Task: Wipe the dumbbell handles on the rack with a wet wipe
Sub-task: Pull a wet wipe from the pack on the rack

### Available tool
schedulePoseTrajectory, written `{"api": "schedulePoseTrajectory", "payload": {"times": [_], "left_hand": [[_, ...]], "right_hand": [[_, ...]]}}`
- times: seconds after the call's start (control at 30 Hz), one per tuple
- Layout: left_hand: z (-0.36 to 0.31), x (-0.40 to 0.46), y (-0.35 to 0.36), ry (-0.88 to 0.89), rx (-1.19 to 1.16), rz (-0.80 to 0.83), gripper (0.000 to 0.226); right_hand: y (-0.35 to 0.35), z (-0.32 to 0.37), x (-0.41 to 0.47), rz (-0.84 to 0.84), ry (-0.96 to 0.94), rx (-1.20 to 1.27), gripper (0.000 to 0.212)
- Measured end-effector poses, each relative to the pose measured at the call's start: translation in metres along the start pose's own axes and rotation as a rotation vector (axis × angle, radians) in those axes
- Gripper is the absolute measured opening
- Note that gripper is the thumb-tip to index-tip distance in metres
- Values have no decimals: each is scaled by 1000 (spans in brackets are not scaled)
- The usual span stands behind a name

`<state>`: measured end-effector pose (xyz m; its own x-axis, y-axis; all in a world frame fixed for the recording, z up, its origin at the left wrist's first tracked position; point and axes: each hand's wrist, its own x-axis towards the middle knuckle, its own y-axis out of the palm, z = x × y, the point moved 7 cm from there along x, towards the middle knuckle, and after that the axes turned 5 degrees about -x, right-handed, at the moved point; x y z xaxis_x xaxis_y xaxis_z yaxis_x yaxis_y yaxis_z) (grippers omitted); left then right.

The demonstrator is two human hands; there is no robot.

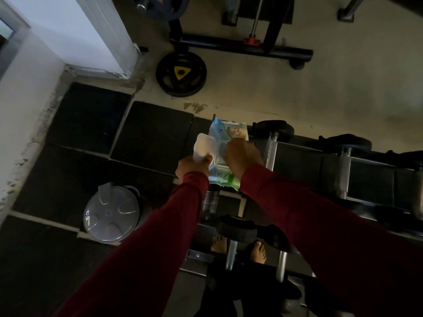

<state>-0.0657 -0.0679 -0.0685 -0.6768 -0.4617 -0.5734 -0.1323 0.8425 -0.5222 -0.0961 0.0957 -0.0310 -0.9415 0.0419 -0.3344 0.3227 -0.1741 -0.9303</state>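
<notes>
A pack of wet wipes [229, 131] lies on the left end of the dumbbell rack [370, 172], its white lid [202, 146] flipped open to the left. My left hand [193, 167] pinches the lid's lower edge. My right hand [242, 156] is curled over the pack's opening, fingers at the wipe inside; what it pinches is hidden. Dumbbells with knurled metal handles sit on the rack: one [271, 152] right beside my right hand, another [343, 170] farther right, and more on the lower tier [231, 252].
A bin with a clear lid [112, 213] stands on the black floor mats at the lower left. A black weight plate [180, 74] lies on the pale floor beyond, next to a bench frame [240, 48]. White wall at left. My bare feet show under the rack.
</notes>
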Motion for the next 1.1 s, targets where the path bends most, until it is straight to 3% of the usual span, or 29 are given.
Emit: {"api": "schedulePoseTrajectory", "payload": {"times": [0.13,0.23,0.47,0.8,0.97,1.1], "left_hand": [[3,1,0,-13,-55,-1,42],[4,-1,0,-16,-86,0,41],[6,-1,0,-24,-139,29,40],[-5,-11,-2,13,-87,16,40],[-11,-10,-6,60,36,-10,40],[-9,-6,-8,85,113,-9,41]], "right_hand": [[1,7,-2,-28,-38,-15,24],[7,13,5,2,-118,-126,25],[16,15,1,-97,-304,-417,34],[9,3,-19,-163,-385,-422,46],[-16,-11,-38,-365,-261,5,23],[-38,-22,-50,-493,-164,298,25]]}}
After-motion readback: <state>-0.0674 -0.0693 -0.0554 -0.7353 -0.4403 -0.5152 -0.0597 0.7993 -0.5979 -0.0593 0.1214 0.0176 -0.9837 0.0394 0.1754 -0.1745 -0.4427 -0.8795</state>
